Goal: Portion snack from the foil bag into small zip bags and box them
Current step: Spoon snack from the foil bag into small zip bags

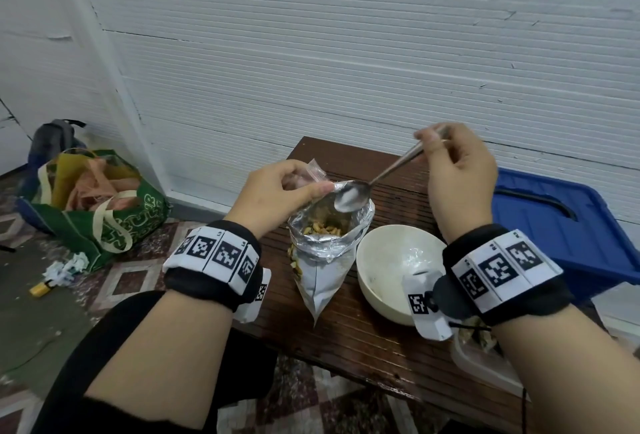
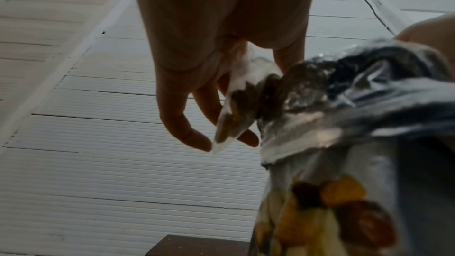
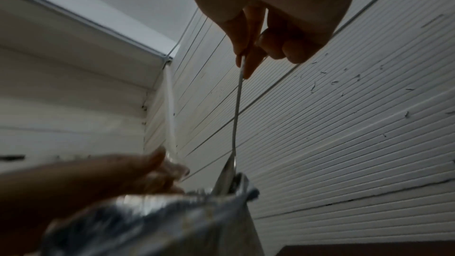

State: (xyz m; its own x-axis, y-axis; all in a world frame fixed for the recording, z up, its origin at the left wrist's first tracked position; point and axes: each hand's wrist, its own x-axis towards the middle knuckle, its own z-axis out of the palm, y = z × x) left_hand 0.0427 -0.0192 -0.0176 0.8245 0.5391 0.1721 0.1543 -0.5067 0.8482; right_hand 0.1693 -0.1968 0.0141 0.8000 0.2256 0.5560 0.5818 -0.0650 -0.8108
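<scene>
The silver foil bag (image 1: 325, 253) stands open on the brown table (image 1: 363, 340), with snack pieces showing in its mouth. My left hand (image 1: 311, 187) pinches a small clear zip bag (image 1: 314, 172) together with the foil bag's far rim. In the left wrist view the zip bag (image 2: 236, 108) holds a few dark and yellow pieces beside the foil bag (image 2: 344, 104). My right hand (image 1: 429, 142) pinches the handle end of a metal spoon (image 1: 349, 196). The spoon's bowl hangs over the foil bag's mouth and looks empty. The right wrist view shows the spoon (image 3: 236, 114) running down into the foil bag (image 3: 172, 221).
A white bowl (image 1: 391, 260) sits right of the foil bag. A clear plastic container (image 1: 478, 357) is at the table's near right corner, and a blue bin lid (image 1: 554, 222) lies beyond it. A green tote (image 1: 104, 211) stands on the floor at left. A white ribbed wall is close behind.
</scene>
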